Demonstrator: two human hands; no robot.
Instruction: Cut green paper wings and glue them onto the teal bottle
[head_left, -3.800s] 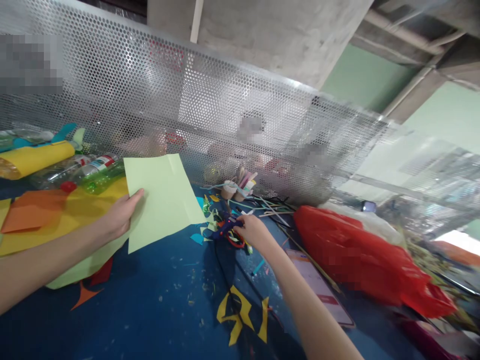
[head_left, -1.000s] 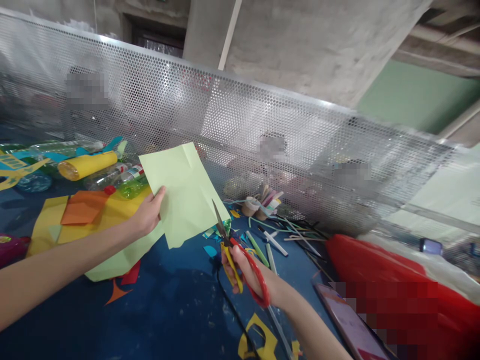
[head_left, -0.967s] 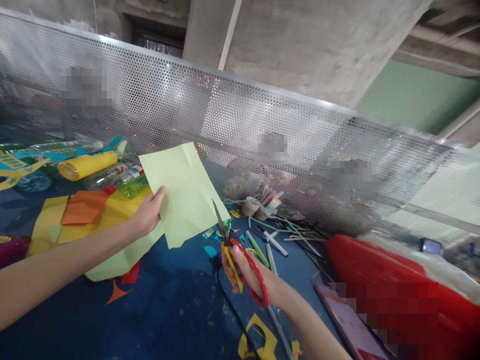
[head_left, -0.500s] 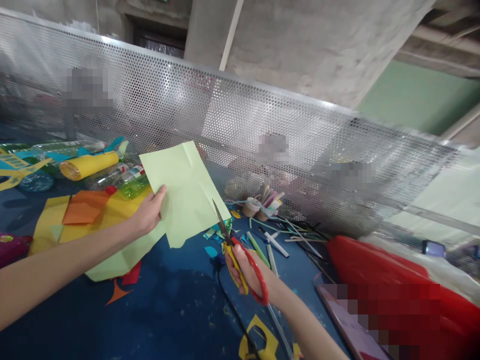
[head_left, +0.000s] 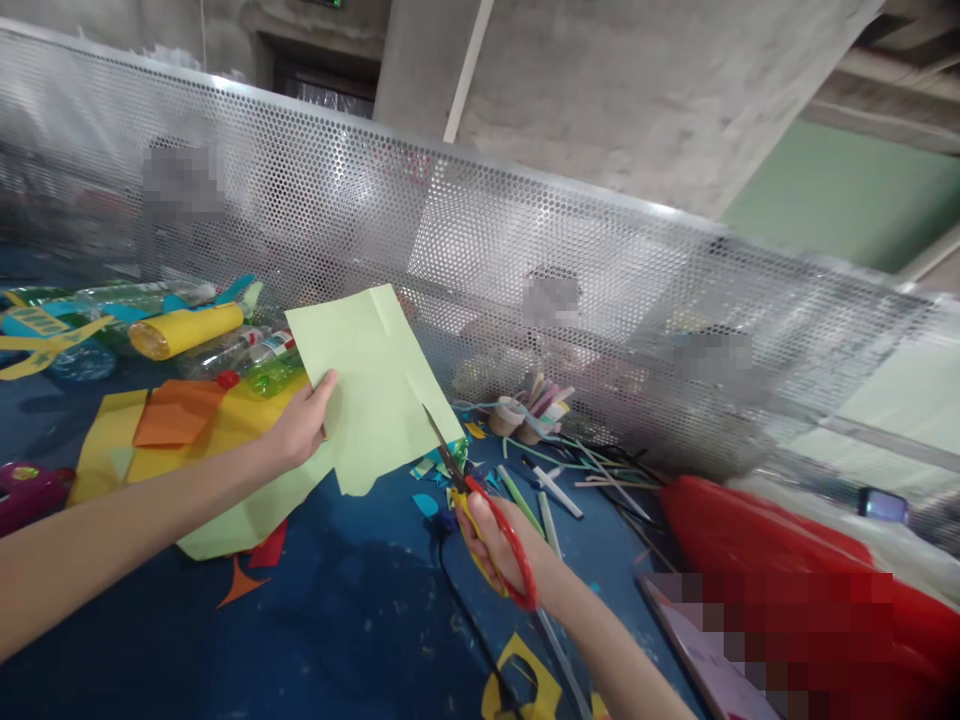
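My left hand (head_left: 309,420) pinches the left edge of a pale green paper sheet (head_left: 375,380), thumb on the near face, and holds it up above the table. In my right hand (head_left: 506,545) is a pair of scissors (head_left: 465,485) with red and yellow handles, my fingers through the loops. The dark blades point up and left across the sheet's lower right part. They look nearly closed; whether they grip the paper I cannot tell. Under my left forearm lie yellow paper (head_left: 247,430), an orange paper piece (head_left: 176,412) and more pale green paper (head_left: 247,520).
Plastic bottles, one wrapped in yellow paper (head_left: 187,330), lie at the back left. Cups of sticks (head_left: 525,410), markers (head_left: 555,488) and blue scraps are beyond my right hand. A black cable (head_left: 469,625) crosses the blue table (head_left: 337,620). A perforated metal screen (head_left: 480,250) stands behind.
The whole view has shifted slightly to the right. The scissors' handles have drawn a little closer together, while the sheet stays in my left hand.
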